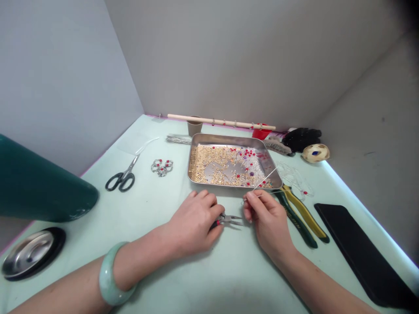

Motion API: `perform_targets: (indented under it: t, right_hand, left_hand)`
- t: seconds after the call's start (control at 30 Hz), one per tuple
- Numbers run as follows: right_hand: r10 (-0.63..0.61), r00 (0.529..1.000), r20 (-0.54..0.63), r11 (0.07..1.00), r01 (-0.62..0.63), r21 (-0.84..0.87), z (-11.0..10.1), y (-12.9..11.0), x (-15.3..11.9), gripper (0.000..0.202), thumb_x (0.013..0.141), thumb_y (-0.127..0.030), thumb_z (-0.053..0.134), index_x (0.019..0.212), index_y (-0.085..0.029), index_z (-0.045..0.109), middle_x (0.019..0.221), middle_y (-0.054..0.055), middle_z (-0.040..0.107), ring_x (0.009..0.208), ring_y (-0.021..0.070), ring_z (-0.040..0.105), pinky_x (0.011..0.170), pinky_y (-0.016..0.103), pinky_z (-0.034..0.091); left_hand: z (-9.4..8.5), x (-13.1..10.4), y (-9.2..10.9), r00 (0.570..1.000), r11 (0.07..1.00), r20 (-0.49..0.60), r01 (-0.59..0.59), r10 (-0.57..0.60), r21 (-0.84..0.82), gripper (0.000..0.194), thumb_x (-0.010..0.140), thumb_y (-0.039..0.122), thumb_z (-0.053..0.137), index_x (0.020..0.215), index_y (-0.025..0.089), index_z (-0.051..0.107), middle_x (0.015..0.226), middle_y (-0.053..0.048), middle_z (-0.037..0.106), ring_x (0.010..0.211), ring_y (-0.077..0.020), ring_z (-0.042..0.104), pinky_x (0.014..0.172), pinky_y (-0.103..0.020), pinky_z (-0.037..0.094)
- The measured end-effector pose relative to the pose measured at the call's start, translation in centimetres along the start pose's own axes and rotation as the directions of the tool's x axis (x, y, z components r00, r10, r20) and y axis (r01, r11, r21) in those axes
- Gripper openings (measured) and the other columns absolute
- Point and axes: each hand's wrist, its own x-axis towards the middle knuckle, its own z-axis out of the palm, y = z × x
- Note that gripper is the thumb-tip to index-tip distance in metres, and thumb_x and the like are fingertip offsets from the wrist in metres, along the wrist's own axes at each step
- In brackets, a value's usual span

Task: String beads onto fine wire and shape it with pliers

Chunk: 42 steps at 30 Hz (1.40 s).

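My left hand (199, 220), with a pale green bangle on its wrist, is wrapped round small pliers (231, 219). Their jaws point right and stand slightly apart. To the right, my right hand (266, 218) pinches a thin pale wire (266, 178) between thumb and fingers; one end sticks up over the tray's front corner. Just beyond both hands lies a metal tray (222, 185) with gold, clear and red beads. Large green and yellow pliers (303, 218) rest right of my right hand.
Black-handled scissors (122, 179) and a beaded wire piece (162, 167) lie left of the tray. Behind it, a wooden stick (196, 118) spans two cups. A dark green cylinder (42, 187) and metal dish (29, 253) are at left, a black slab (360, 248) at right.
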Motion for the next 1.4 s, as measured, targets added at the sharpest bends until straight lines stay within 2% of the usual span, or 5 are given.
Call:
perform_targets:
  t: [0.2, 0.37, 0.63, 1.0, 1.4]
  right_hand:
    - [-0.011, 0.999, 0.038, 0.993, 0.015, -0.113, 0.1, -0.2, -0.3, 0.023, 0.086, -0.039, 0.060, 0.075, -0.019, 0.056, 0.052, -0.005, 0.049, 0.049, 0.0100, 0.043, 0.049, 0.023, 0.035]
    - [-0.036, 0.994, 0.107, 0.984, 0.055, -0.171, 0.7, -0.4, -1.1, 0.022, 0.086, -0.039, 0.059, 0.075, -0.020, 0.057, 0.052, -0.006, 0.048, 0.049, 0.0098, 0.043, 0.050, 0.022, 0.036]
    - [-0.157, 0.964, 0.216, 0.949, 0.208, -0.237, 1.3, -0.7, -2.0, 0.017, 0.089, -0.032, 0.055, 0.078, -0.020, 0.062, 0.066, -0.001, 0.054, 0.053, 0.0105, 0.047, 0.049, 0.022, 0.039]
    - [-0.249, 0.938, 0.243, 0.936, 0.297, -0.188, 0.9, -0.6, -1.9, 0.021, 0.092, -0.027, 0.051, 0.073, -0.019, 0.057, 0.065, -0.003, 0.052, 0.052, 0.0088, 0.047, 0.051, 0.022, 0.039]
    - [-0.105, 0.954, 0.281, 0.975, 0.154, -0.159, 1.1, -0.4, -1.6, 0.022, 0.088, -0.032, 0.058, 0.071, -0.018, 0.057, 0.063, -0.004, 0.050, 0.052, 0.0087, 0.047, 0.050, 0.023, 0.037]
  left_hand:
    - [0.4, 0.0, -0.1, 0.995, 0.993, -0.089, -0.061, 0.053, -0.099, 0.032, 0.081, 0.047, 0.060, 0.094, 0.018, 0.066, 0.095, -0.008, 0.060, 0.093, -0.0248, 0.049, 0.084, -0.041, 0.037]
    - [0.5, 0.3, 0.3, 0.977, 0.915, -0.165, 0.062, -0.138, -0.400, 0.025, 0.087, 0.034, 0.055, 0.098, 0.016, 0.067, 0.087, -0.006, 0.065, 0.082, -0.0183, 0.056, 0.076, -0.033, 0.043]
    - [0.5, 0.7, 0.9, 0.936, 0.440, 0.161, 0.293, -0.313, -0.849, 0.024, 0.083, 0.032, 0.055, 0.070, 0.014, 0.064, 0.058, 0.002, 0.059, 0.048, -0.0076, 0.051, 0.046, -0.019, 0.039]
    - [1.6, 1.0, 0.1, 0.902, -0.112, 0.358, 0.340, -0.242, -0.934, 0.034, 0.072, 0.040, 0.069, 0.077, 0.007, 0.066, 0.069, -0.009, 0.066, 0.052, -0.0137, 0.062, 0.040, -0.021, 0.046]
    - [2.1, 1.1, 0.1, 0.930, 0.092, 0.333, 0.350, -0.157, -0.932, 0.037, 0.076, 0.045, 0.063, 0.068, 0.009, 0.063, 0.056, -0.004, 0.061, 0.046, -0.0117, 0.059, 0.041, -0.021, 0.046]
